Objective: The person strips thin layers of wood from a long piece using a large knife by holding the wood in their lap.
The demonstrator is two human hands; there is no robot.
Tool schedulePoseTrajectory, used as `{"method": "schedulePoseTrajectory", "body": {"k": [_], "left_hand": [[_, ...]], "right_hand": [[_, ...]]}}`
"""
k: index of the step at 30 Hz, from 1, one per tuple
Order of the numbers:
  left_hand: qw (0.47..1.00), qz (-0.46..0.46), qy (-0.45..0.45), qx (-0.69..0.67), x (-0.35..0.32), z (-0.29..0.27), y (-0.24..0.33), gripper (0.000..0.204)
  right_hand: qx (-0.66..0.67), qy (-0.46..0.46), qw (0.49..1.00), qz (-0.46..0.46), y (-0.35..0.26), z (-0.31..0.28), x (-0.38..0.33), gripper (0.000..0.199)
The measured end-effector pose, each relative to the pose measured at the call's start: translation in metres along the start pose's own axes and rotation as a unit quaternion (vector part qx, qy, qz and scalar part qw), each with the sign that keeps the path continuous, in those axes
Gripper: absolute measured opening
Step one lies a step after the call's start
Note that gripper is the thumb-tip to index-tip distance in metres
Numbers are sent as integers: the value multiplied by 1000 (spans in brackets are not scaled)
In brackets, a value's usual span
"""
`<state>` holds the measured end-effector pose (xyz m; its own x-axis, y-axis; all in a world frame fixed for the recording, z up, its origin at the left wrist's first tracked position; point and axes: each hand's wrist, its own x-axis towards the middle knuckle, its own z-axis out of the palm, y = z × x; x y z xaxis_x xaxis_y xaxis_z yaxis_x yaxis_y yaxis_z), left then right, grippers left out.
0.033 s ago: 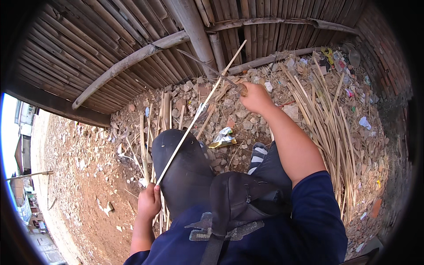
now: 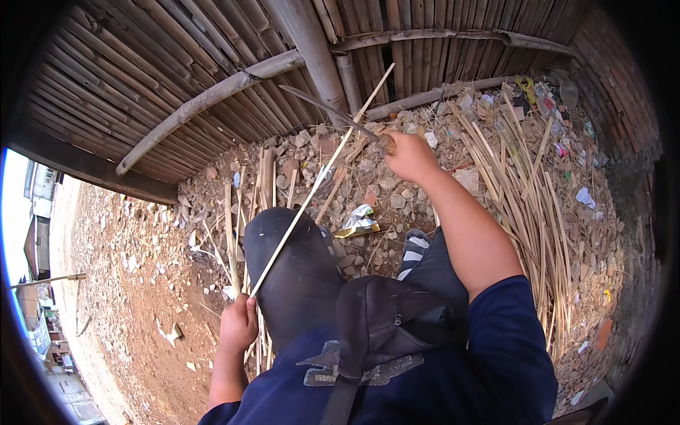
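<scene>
My left hand (image 2: 239,322) is closed around the lower end of a long thin bamboo strip (image 2: 304,205). The strip runs up and to the right across my dark-trousered knee (image 2: 294,273) toward the fence. My right hand (image 2: 409,154) is stretched out ahead, gripping the handle of a knife (image 2: 333,112). Its long dark blade points up and left and meets the strip near its upper part.
A bamboo slat fence (image 2: 212,57) with round poles stands ahead. Rubble stones and a crumpled foil wrapper (image 2: 359,221) lie before my knees. Several split bamboo strips (image 2: 524,191) are piled at the right. Red earth (image 2: 134,297) lies at the left. A black bag (image 2: 375,319) hangs on my chest.
</scene>
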<state>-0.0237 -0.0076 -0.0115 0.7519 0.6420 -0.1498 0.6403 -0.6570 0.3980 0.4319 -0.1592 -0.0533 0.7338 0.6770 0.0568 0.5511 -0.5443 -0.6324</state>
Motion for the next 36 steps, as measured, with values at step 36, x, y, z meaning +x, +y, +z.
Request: {"method": "schedulePoseTrajectory", "body": {"k": [36], "left_hand": [[986, -15, 82, 143, -18, 2, -4, 20]], "right_hand": [[-179, -109, 978, 15, -3, 3, -10, 35]]}}
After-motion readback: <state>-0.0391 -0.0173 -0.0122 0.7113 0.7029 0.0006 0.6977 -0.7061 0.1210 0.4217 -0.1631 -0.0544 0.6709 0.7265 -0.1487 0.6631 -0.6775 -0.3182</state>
